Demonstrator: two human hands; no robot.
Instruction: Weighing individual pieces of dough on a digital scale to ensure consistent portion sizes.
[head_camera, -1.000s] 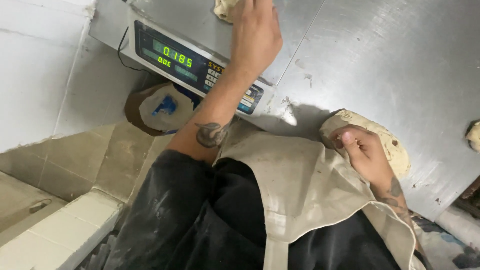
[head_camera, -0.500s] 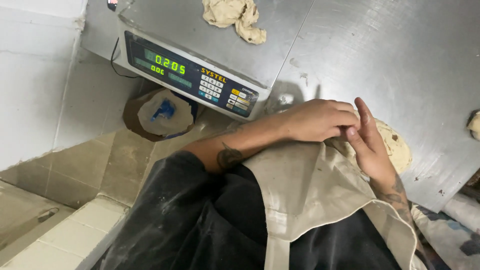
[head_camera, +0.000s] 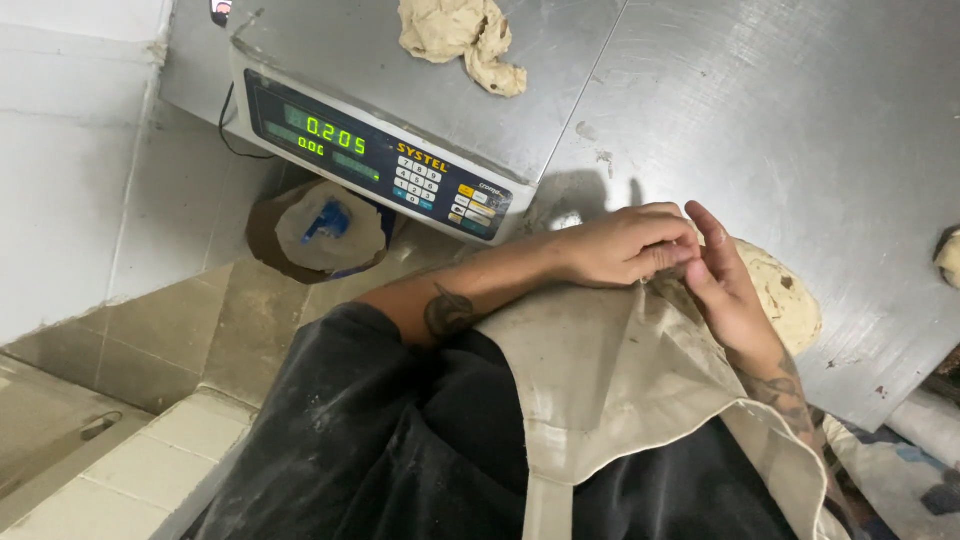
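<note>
Two hands are meeting right of the frame's centre, at the near edge of the steel table (head_camera: 800, 130). The left hand (head_camera: 625, 245) is reaching across the body from the left, its fingers curled and pressing together at the tips against the fingers of the right hand (head_camera: 725, 290). The right hand is lying with its fingers straight and close together, pointing toward the upper left, its palm turned toward the left hand. Whether anything is being pinched between the two I cannot tell; the fingertips are touching just above the top edge of the beige apron (head_camera: 610, 385), which is hanging over the dark clothes in the lower middle of the frame.

Directly behind the right hand, partly hidden by it, a flat round of dough (head_camera: 785, 295) is lying on the table, near its front edge. Toward the upper middle of the frame, a ragged lump of dough (head_camera: 460, 35) is sitting on the steel pan of a digital scale (head_camera: 375, 155), whose green display is glowing on the front panel facing the lower left. Another bit of dough (head_camera: 950, 258) is showing at the right edge of the frame. Below the scale, in the left-middle of the frame, a brown bucket (head_camera: 315, 235) is standing on the tiled floor, holding pale powder and a blue scoop (head_camera: 330, 220).
</note>
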